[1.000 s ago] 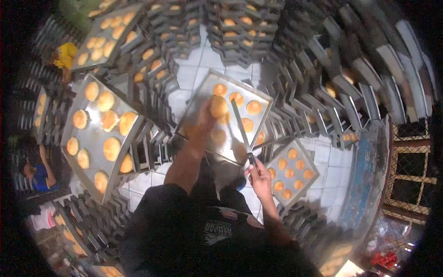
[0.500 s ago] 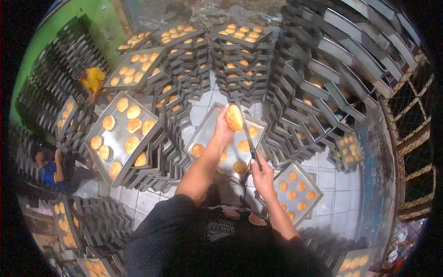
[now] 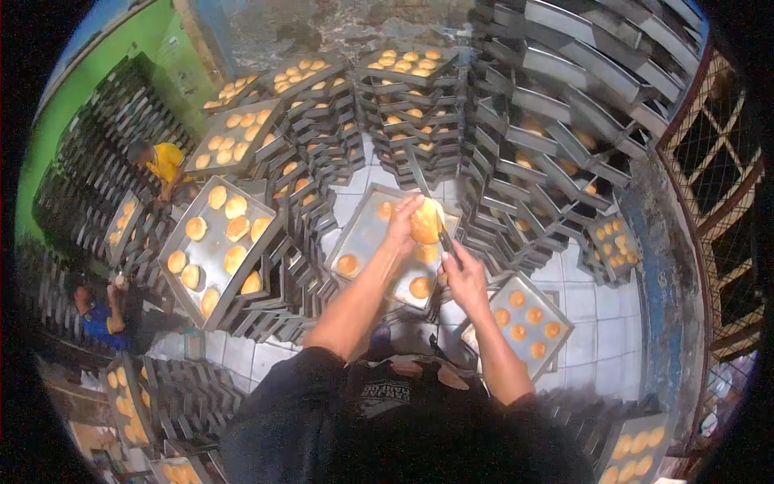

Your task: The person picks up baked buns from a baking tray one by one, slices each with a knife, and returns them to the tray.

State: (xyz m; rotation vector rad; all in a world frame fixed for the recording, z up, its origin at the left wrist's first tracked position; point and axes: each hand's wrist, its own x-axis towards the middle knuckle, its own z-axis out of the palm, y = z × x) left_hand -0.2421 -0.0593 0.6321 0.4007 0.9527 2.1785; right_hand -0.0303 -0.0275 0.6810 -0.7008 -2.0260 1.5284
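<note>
My left hand (image 3: 401, 221) is closed round a golden bun (image 3: 424, 225), held up over a metal tray (image 3: 363, 238). In my right hand (image 3: 465, 276) is a long knife (image 3: 418, 171) with a dark handle, its blade pointing away from me. The blade runs along the bun's right side, where a pale strip of crumb shows. Below my hands, several round buns (image 3: 420, 287) lie on the tray, partly hidden by the hands and the held bun.
To the left, another tray (image 3: 211, 270) of buns tops a stack. A lower tray (image 3: 522, 356) of buns sits at right. Tall tray stacks (image 3: 411, 133) stand around. Two people, one in a yellow shirt (image 3: 167, 161), one in blue (image 3: 105, 324), are at far left.
The bun has turned in my left hand and come slightly right and down. The knife's blade has swung across against its side, and the view has shifted a little.
</note>
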